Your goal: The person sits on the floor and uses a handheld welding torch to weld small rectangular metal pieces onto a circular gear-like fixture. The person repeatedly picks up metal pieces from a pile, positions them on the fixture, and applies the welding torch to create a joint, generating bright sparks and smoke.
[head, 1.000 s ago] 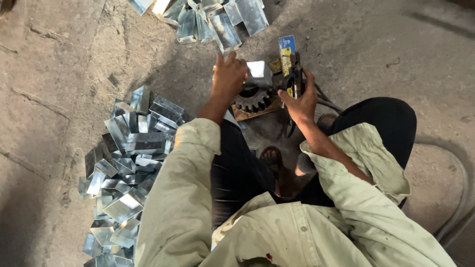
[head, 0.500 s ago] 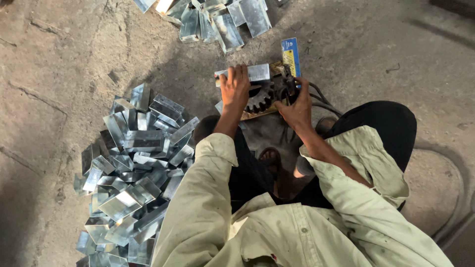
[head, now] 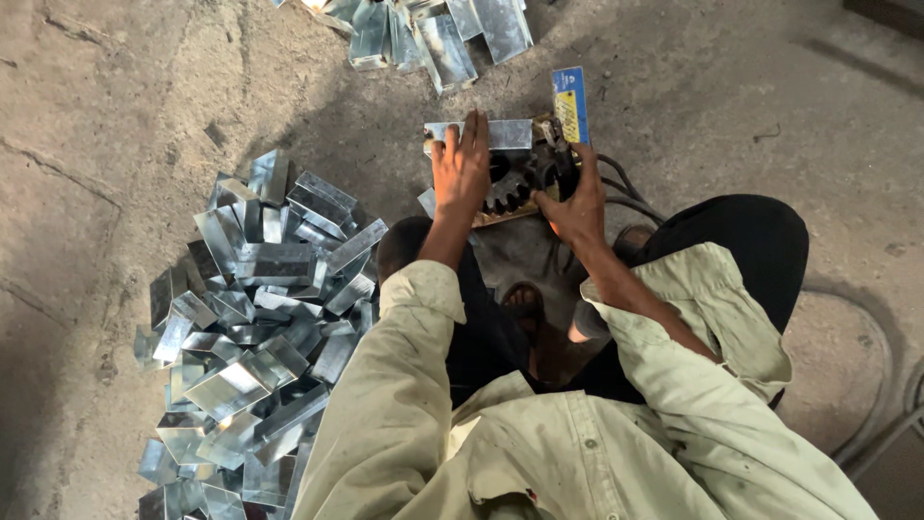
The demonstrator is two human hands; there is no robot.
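Galvanised sheet-metal piece, a shiny bent strip, lies across the far edge of a small geared hand machine set on the concrete floor in front of a seated person in a pale green work shirt. The left hand rests flat on the strip, fingers spread and pressing it down against the machine. The right hand is closed around the dark part at the machine's right side, just beside the toothed black gear wheel. A blue and yellow flat card-like object stands just beyond the machine. To the left, a large heap of similar bright metal pieces covers the floor; a smaller heap lies farther off. By the look of it, the strip is being seated for forming; the next move would call for steady pressure from the left hand while the right works the mechanism.
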